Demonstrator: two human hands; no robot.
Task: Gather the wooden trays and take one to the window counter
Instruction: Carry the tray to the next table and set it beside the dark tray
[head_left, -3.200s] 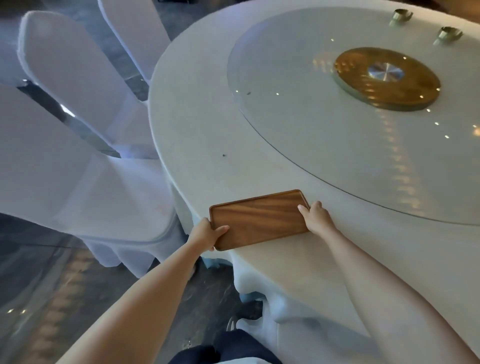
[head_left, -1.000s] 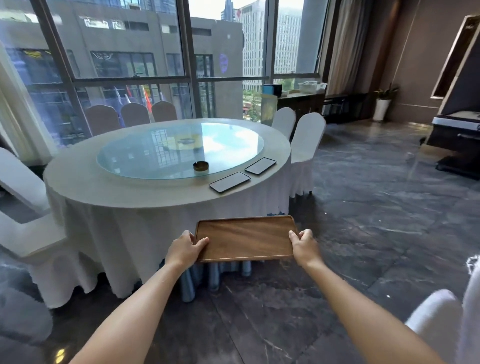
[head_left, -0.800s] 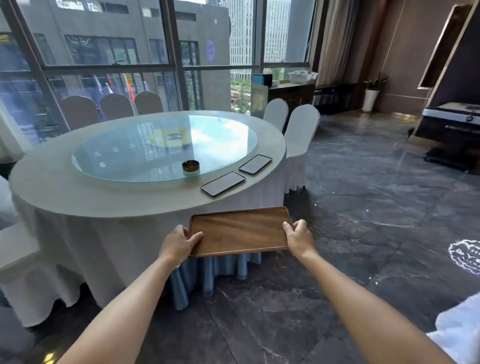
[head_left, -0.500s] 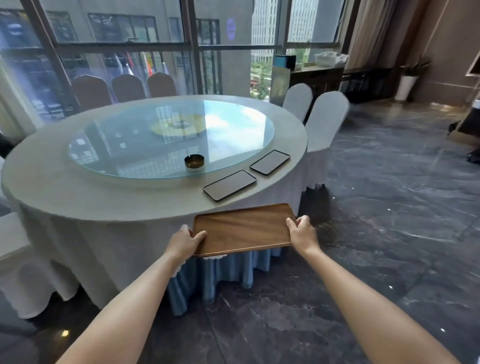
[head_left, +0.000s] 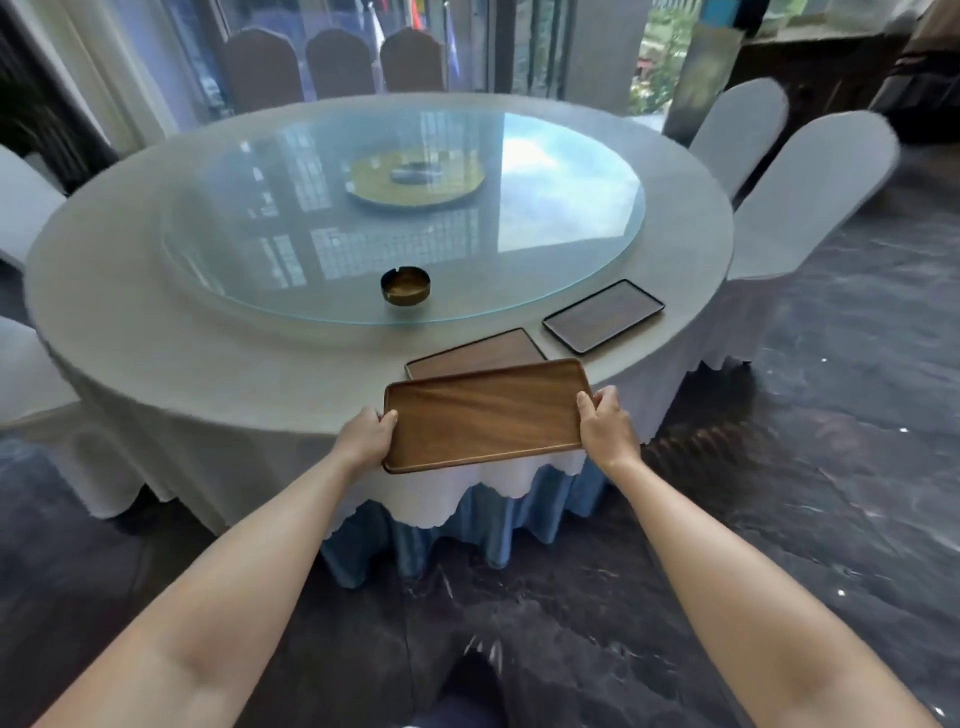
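The wooden tray was held in the air between both hands, at the near edge of the round table. The left hand was clamped on its left short end, with the thumb lying over the rim and the other fingers hidden below. The right hand was clamped on the right short end in the same way, thumb on top.

Just behind the held tray, a second tray lay flat on the tablecloth, and its near part was covered from view by the held one. A third tray, with a darker rim, lay further to the right, a little apart from the second. A brass ashtray stood on the glass turntable, behind the trays. White covered chairs stood at the right side of the table.

The held tray was nearly level, its open face up. Its long axis ran from left to right, with the right end slightly further away than the left
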